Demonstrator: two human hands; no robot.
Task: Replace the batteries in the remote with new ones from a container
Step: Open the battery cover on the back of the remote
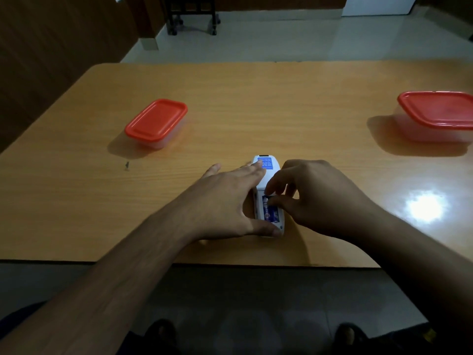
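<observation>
Remote (266, 172): lies face down on the worktop (256, 98), near its front edge, long axis pointing away from the person. Battery bay open at the near end; no cover is visible.

Batteries (268, 211): blue cells sit in the open bay. Whether they are the old or the new set cannot be told.

Left hand (230, 201): spread flat over the left side of the remote, fingers straight and reaching to the blue label at the far end, thumb against the near corner. Purpose, as judged: to pin the body so it cannot slide while the other hand works.

Right hand (314, 196): just right of the remote, fingers curled, tips dipping into the far end of the bay at the battery. It appears to pinch or pry a cell; a firm grip cannot be confirmed.

Left box (156, 123): red lid closed, well apart from the hands, far left.

Right box (435, 114): red lid closed, far right, well apart from the remote.

Step, as judged: working a cell at the bay; both boxes closed.
</observation>
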